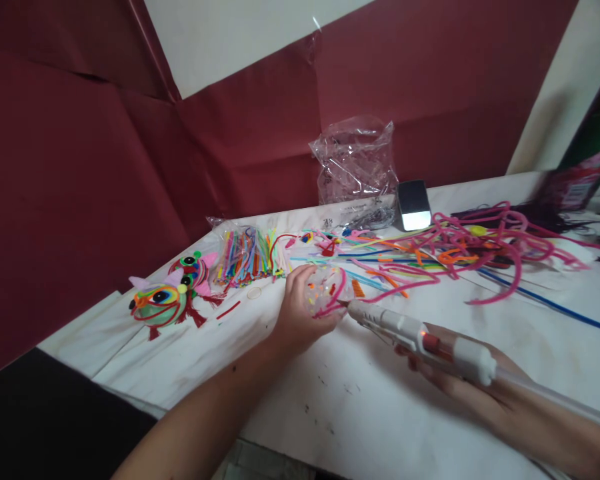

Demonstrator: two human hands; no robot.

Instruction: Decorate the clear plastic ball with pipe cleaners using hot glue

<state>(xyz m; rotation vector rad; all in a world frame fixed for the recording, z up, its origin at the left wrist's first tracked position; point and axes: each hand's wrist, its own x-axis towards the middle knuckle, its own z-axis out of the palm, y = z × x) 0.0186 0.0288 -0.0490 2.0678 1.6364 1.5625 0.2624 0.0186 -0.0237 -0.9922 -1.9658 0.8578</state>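
Observation:
My left hand (300,307) is closed around a clear plastic ball (329,288) that has bits of coloured pipe cleaner stuck on it, with a pink pipe cleaner (336,301) curling across its front. My right hand (473,387) grips a white hot glue gun (420,337). The gun's nozzle points left and touches the ball near the pink piece. A glue stick juts from the back of the gun toward the right edge.
Two finished colourful fish-like balls (173,293) lie at the left on the white table (370,413). Behind are a bag of short pipe cleaners (245,257), a tangle of pink pipe cleaners (480,250), a clear plastic bag (356,163) and a small dark device (413,205).

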